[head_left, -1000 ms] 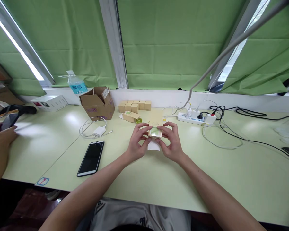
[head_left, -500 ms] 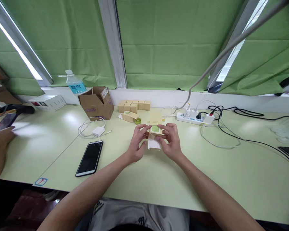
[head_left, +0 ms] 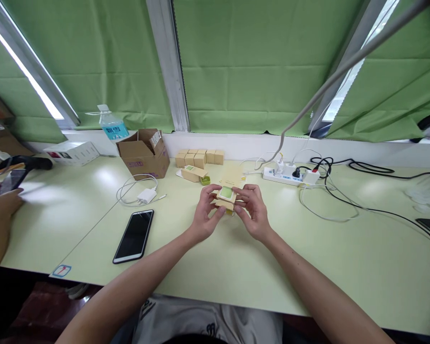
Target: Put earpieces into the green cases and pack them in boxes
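Note:
Both hands hold a small tan cardboard box [head_left: 226,193] with a green and white label on top, above the table in the head view. My left hand [head_left: 205,216] grips its left side, the thumb at the near edge. On the right side, the fingers of my right hand [head_left: 253,210] press against the box, thumb near the front corner. Just beyond the hands lies a flat pale-yellow sheet [head_left: 232,174]. Left of that rest an opened tan box [head_left: 192,173] and a small green item [head_left: 205,180] whose kind I cannot make out.
Several small tan boxes [head_left: 197,157] stand by the wall, beside a brown carton [head_left: 145,155]. A phone [head_left: 133,236] and a white charger [head_left: 146,195] lie to the left. A power strip [head_left: 283,177] with cables sits right. Another person's hand [head_left: 2,205] holds a phone at far left.
The white flap that hung from the box's near side has been folded up and no longer shows. The box has turned slightly, and my left thumb has moved in against its front.

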`<state>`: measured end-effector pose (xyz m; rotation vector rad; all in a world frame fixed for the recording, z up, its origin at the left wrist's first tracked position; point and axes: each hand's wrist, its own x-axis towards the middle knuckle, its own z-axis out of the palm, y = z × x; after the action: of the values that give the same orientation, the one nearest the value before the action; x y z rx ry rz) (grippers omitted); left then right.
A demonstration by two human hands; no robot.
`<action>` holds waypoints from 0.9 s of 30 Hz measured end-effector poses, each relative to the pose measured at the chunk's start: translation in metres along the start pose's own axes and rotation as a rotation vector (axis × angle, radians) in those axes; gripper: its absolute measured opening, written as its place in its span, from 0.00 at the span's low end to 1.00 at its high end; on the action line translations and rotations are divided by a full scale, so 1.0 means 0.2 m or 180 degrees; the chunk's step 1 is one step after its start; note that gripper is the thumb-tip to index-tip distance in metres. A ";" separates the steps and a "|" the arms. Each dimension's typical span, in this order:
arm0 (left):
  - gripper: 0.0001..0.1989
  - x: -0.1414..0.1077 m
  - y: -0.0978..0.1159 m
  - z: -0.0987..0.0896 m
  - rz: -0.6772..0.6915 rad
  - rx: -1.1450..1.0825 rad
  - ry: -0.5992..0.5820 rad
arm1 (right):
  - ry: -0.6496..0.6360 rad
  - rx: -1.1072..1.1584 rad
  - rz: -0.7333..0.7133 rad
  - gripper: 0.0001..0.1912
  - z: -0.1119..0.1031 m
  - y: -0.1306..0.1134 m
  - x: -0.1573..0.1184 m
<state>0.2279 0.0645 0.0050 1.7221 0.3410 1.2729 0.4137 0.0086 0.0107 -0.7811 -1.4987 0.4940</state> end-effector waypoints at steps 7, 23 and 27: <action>0.25 0.00 0.04 0.02 -0.0273 -0.0329 0.0111 | -0.0025 -0.0037 -0.0049 0.24 0.02 0.00 -0.01; 0.18 0.01 -0.02 0.07 -0.0098 -0.0067 0.0746 | 0.0244 -0.0559 -0.0399 0.19 0.08 0.03 -0.03; 0.21 0.01 0.02 0.04 -0.0190 -0.0174 0.0470 | 0.0233 -0.0932 -0.0562 0.21 0.06 0.03 -0.02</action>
<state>0.2352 0.0594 0.0080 1.5651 0.4366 1.3568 0.4032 0.0111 0.0030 -0.8732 -1.5739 0.1128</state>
